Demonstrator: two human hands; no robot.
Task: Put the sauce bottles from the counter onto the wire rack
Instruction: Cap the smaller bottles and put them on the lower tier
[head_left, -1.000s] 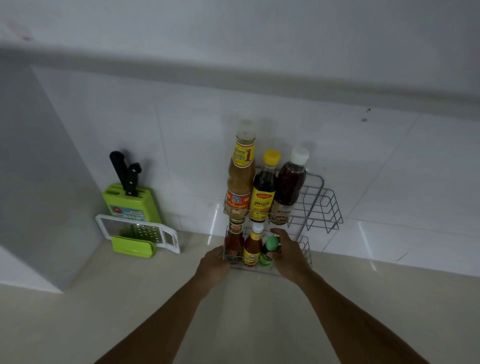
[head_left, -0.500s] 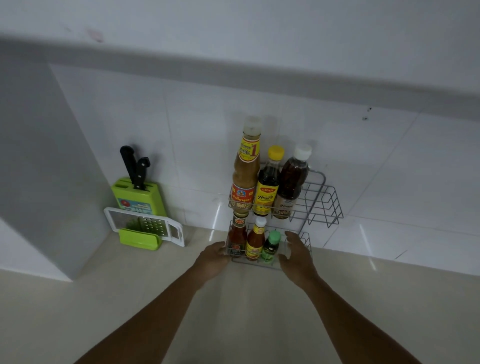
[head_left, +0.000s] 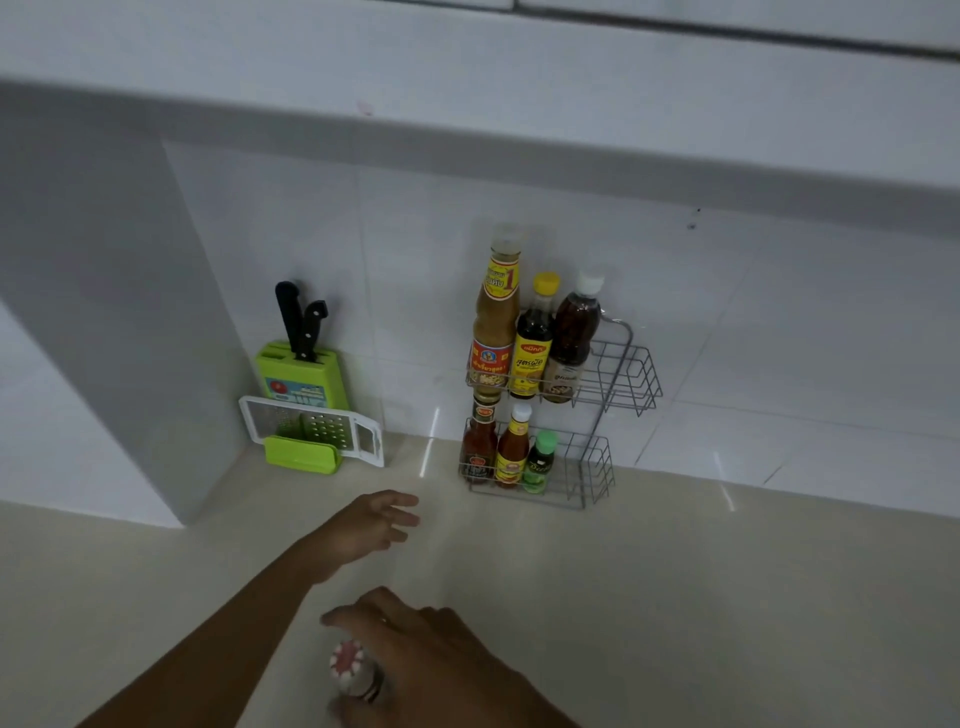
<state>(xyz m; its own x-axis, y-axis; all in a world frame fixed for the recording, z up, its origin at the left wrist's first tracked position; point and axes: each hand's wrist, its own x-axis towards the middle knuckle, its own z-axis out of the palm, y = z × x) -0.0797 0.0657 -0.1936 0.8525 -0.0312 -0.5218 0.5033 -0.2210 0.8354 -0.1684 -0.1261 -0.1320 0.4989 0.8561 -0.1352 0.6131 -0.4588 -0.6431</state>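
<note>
Seven bottles are counted in all: six are stood in the wire rack (head_left: 618, 395) against the tiled wall at the far side of the desk (head_left: 727, 597), and one lies at the near edge. Two tiers are seen in the rack, each holding three bottles at its left end while its right end is left bare. In the upper tier a tall amber bottle (head_left: 493, 317) is stood at the left, a dark bottle with a yellow cap (head_left: 534, 340) in the middle and a dark bottle with a white cap (head_left: 571, 338) at the right. In the lower tier a red sauce bottle (head_left: 479, 441) is placed at the left, an orange-red bottle with a white cap (head_left: 512, 448) in the middle and a small green bottle (head_left: 538, 462) at the right. The left hand (head_left: 371, 525) is held above the desk near the rack, its fingers spread loosely and nothing touched. The right hand (head_left: 441, 660) is curved loosely over a bottle with a red-and-white cap (head_left: 352, 667) at the near edge; whether it is actually gripped cannot be told. At the far left one green knife block (head_left: 301, 376) is stood holding two black-handled knives (head_left: 298, 322), with one white grater (head_left: 311, 428) propped in a green holder before it.
</note>
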